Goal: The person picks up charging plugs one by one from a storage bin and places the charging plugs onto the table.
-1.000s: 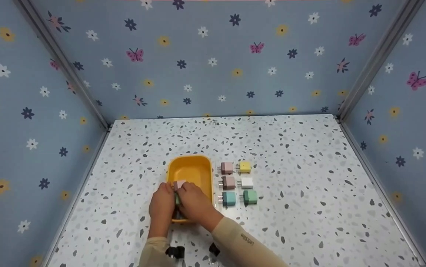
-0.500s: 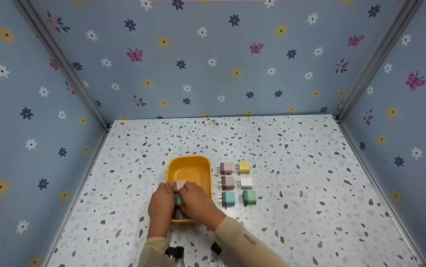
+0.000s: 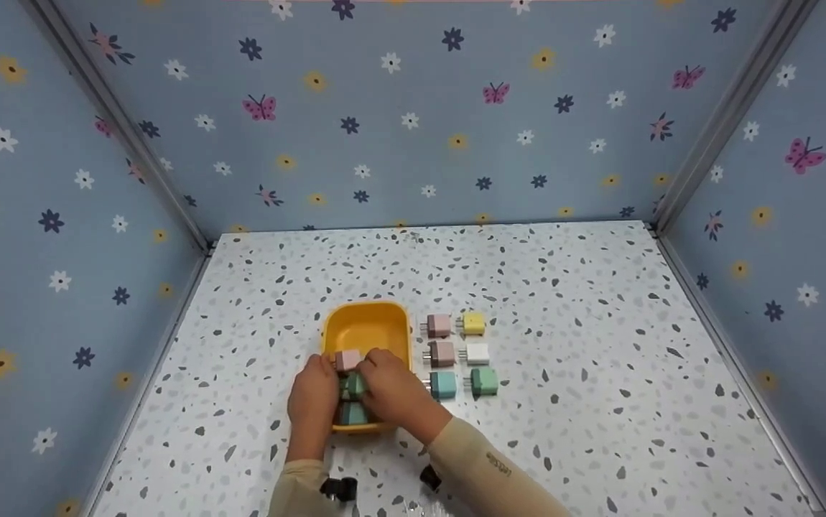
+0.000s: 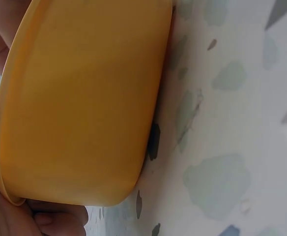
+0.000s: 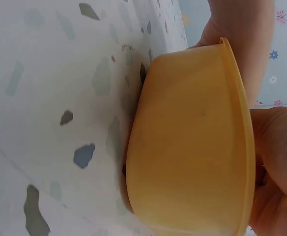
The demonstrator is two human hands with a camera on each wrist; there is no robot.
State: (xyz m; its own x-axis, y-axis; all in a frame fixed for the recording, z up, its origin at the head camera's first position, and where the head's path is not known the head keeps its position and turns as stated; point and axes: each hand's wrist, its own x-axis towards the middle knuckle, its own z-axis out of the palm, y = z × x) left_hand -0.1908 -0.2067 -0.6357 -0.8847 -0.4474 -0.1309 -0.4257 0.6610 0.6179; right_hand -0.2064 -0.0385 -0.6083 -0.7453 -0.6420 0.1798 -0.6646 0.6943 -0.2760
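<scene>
My left hand [image 3: 314,395] grips the left rim of a yellow plastic bin [image 3: 365,307], its fingers [image 4: 60,223] curled against the outer wall. Inside the bin along that side, a pink plug-in charger [image 3: 347,360], a green charger [image 3: 354,386] and a teal charger [image 3: 353,413] lie in a column. Over the bin hovers my right hand [image 3: 397,388], with bent fingertips close beside the right ends of the pink and green chargers. Nothing shows pinched between its fingers. In the right wrist view, the right hand [image 5: 281,172] is above the rim and the bin wall hides its fingertips.
Right of the bin, several chargers stand in two columns: two pink ones [image 3: 439,325], a blue one [image 3: 443,385], a yellow one [image 3: 473,324], a white one [image 3: 478,354] and a green one [image 3: 484,381]. The speckled table [image 3: 600,345] meets flowered walls [image 3: 413,158].
My right hand has shifted right, away from the pink charger, which stays put. More of the green and teal chargers now shows. The left hand keeps its hold on the rim.
</scene>
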